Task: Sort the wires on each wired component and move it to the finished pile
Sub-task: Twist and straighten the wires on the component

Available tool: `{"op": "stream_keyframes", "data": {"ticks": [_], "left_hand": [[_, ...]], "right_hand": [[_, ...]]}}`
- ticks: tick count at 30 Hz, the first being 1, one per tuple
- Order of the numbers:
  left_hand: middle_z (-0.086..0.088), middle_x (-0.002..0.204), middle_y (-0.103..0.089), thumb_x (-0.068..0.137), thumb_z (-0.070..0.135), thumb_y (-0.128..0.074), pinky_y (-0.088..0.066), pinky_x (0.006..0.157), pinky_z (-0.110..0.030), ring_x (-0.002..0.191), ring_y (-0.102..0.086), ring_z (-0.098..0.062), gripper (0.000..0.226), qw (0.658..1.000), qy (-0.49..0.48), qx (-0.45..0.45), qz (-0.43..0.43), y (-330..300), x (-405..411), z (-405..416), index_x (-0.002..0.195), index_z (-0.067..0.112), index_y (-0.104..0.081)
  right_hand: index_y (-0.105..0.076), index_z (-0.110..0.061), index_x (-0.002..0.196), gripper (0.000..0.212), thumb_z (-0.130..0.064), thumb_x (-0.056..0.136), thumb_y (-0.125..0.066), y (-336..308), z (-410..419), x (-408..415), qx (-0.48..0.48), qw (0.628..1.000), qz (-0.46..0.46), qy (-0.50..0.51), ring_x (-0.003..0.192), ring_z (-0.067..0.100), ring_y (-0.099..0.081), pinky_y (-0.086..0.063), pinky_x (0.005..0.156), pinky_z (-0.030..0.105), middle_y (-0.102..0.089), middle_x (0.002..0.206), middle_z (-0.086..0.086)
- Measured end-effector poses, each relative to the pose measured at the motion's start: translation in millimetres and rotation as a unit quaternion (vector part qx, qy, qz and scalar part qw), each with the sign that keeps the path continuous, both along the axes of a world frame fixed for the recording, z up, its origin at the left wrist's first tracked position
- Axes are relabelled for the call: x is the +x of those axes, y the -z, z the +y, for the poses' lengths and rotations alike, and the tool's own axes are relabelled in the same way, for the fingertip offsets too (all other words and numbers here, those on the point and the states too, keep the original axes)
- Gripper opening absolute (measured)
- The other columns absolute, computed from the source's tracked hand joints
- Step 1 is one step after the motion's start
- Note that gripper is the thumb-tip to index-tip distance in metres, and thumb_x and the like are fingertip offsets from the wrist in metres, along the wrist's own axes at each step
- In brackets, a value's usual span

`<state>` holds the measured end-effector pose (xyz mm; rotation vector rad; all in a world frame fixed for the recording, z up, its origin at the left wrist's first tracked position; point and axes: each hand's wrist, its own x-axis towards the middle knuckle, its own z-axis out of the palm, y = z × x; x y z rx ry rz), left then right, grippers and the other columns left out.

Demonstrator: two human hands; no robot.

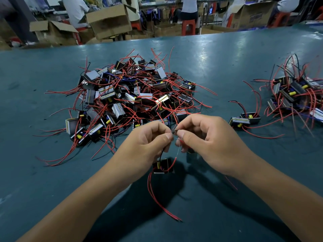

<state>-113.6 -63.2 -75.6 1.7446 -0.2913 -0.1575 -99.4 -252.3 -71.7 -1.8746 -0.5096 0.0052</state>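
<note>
The small black component (163, 166) hangs just above the green table (227, 55), below and between the two hands, with a yellow part on its face and thin red wires (157, 199) trailing toward the person. The left hand (148, 142) pinches its black wire near the tip; the right hand (208, 138) pinches a bare-ended lead beside it, fingertips almost touching. The step seems best done by keeping both pinches light and drawing the leads apart without kinking them. The wires look soft and springy, the block hard and boxy. Behind lies the big tangled pile (129, 96); the smaller pile (293, 96) at right looks like the finished one.
</note>
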Motion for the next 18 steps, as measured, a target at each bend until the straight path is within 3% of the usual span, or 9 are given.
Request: {"op": "stream_keyframes", "data": {"ticks": [6,10,12,15,18], "left_hand": [[0.010,0.064,-0.050,0.092,0.031,-0.055,-0.035,0.052,-0.017,0.057,-0.040,-0.007,0.017,0.999,0.016,0.033,-0.040,-1.1,0.3,2.3,0.076,0.032,-0.061],[0.008,0.064,-0.047,0.092,0.028,-0.055,-0.034,0.052,-0.016,0.057,-0.037,-0.007,0.014,0.998,0.018,0.028,-0.050,-3.2,0.6,3.8,0.082,0.020,-0.059],[0.007,0.065,-0.046,0.095,0.026,-0.056,-0.033,0.053,-0.017,0.057,-0.037,-0.008,0.015,0.998,0.023,0.028,-0.052,-4.4,0.5,4.1,0.084,0.016,-0.058],[0.004,0.066,-0.044,0.101,0.016,-0.055,-0.032,0.052,-0.017,0.057,-0.035,-0.009,0.017,0.998,0.020,0.034,-0.054,-4.8,0.3,5.0,0.084,0.014,-0.057],[0.003,0.066,-0.044,0.101,0.020,-0.057,-0.032,0.052,-0.017,0.057,-0.035,-0.009,0.018,0.998,0.020,0.033,-0.051,-5.7,0.3,5.9,0.083,0.016,-0.058]], "right_hand": [[-0.066,-0.019,0.081,0.013,-0.012,0.092,-0.064,0.2,-1.4,-1.6,0.001,1.000,-0.023,0.017,0.062,0.010,-0.069,-0.056,0.061,0.025,-0.072,0.071,-0.001],[-0.066,-0.020,0.079,0.013,-0.013,0.090,-0.064,1.0,-0.4,-1.0,0.000,0.999,-0.033,0.027,0.059,0.011,-0.068,-0.058,0.061,0.033,-0.071,0.069,-0.001],[-0.067,-0.021,0.085,0.007,-0.017,0.089,-0.063,0.2,-1.1,-0.3,0.012,0.999,-0.027,0.014,0.057,0.014,-0.068,-0.058,0.059,0.034,-0.071,0.069,-0.001],[-0.065,-0.032,0.103,0.019,-0.019,0.090,-0.060,-1.2,-3.2,0.1,0.007,0.999,-0.030,-0.016,0.054,0.019,-0.067,-0.054,0.059,0.026,-0.069,0.068,-0.002],[-0.066,-0.034,0.103,0.020,-0.020,0.091,-0.060,-1.5,-3.6,-0.8,0.001,0.999,-0.044,-0.020,0.053,0.017,-0.067,-0.054,0.058,0.024,-0.070,0.068,-0.003]]}}
